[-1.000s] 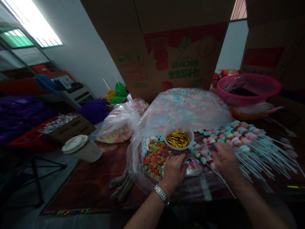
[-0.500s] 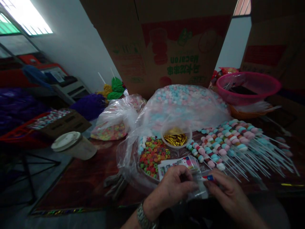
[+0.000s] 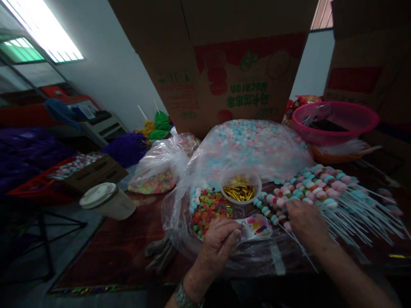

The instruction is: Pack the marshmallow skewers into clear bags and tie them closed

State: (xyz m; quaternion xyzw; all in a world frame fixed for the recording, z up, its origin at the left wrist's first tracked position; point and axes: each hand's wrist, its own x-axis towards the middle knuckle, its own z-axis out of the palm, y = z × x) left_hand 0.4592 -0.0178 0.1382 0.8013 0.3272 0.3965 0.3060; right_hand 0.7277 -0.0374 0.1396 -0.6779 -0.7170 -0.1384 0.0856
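My left hand [image 3: 221,239], with a watch at the wrist, is closed on the left end of a clear printed packet [image 3: 257,226]. My right hand [image 3: 305,222] reaches onto the near left edge of the candy skewers [image 3: 321,186], its fingertips pinched on one of them. That skewer's white stick runs down toward the table edge. Colourful candy rings [image 3: 210,209] lie just beyond my left hand. A clear tub of gold twist ties [image 3: 240,190] stands between the rings and the skewers.
Behind lies a big clear bag of pastel candies [image 3: 253,145], with a smaller candy bag [image 3: 154,179] to its left. A lidded cup [image 3: 111,201] stands at the left, a pink basket [image 3: 335,124] at the back right. A large cardboard box [image 3: 234,64] rises behind.
My right hand has left the small packet near my left hand and moved up and right onto the skewers. My left hand has shifted slightly left. The view has moved a little.
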